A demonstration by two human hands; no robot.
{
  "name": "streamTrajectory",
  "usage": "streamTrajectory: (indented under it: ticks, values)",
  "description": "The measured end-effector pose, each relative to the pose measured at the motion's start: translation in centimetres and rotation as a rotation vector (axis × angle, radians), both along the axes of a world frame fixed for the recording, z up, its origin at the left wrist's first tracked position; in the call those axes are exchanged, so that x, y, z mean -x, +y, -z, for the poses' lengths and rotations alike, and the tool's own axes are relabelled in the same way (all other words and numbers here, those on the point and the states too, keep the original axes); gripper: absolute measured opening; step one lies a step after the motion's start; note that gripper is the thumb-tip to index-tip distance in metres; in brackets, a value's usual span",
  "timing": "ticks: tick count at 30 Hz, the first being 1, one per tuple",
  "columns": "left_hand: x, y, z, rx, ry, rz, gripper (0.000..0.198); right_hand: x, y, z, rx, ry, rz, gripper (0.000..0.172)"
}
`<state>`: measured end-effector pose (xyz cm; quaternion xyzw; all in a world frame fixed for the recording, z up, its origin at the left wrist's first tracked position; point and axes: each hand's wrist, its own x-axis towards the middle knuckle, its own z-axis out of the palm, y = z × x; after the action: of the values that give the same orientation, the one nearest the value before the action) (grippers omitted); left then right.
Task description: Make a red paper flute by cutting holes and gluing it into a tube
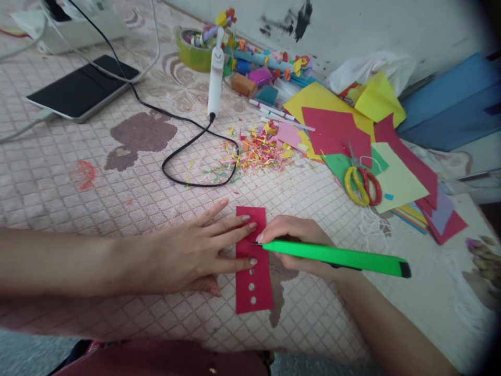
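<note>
A red paper strip (261, 292) lies upright in front of me on the patterned tablecloth, with several round holes down its lower half. My left hand (199, 248) rests flat with fingers spread, and its fingertips press on the strip from the left. Closed around a green utility knife (332, 256), my right hand (299, 237) is at the strip's right edge. The knife's thin blade touches or hovers just over the paper between my left fingers; which of the two I cannot tell.
Beyond the strip lie a white glue gun (216, 78) with a looping black cord and a heap of paper scraps (266, 149). Scissors (362, 185) rest on coloured paper sheets (336, 133) to the right. A tablet (82, 89) and a power strip (82, 31) occupy the far left.
</note>
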<state>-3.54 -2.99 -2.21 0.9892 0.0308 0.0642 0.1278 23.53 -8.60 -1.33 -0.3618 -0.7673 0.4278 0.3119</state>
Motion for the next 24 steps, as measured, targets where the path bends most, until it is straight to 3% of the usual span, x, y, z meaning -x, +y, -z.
streamTrajectory:
  ticks: [10, 16, 24]
  values:
    - [0.12, -0.27, 0.33, -0.042, -0.002, -0.012, 0.054, 0.02, 0.07, -0.05, -0.012, -0.004, -0.009, 0.017]
    - [0.06, -0.45, 0.48, -0.107, -0.001, -0.005, 0.072, 0.11, 0.14, -0.26, 0.007, -0.021, -0.002, 0.017]
    - [0.21, 0.21, 0.36, 0.021, -0.01, 0.021, 0.059, 0.05, 0.07, 0.01, 0.009, 0.01, -0.004, 0.018]
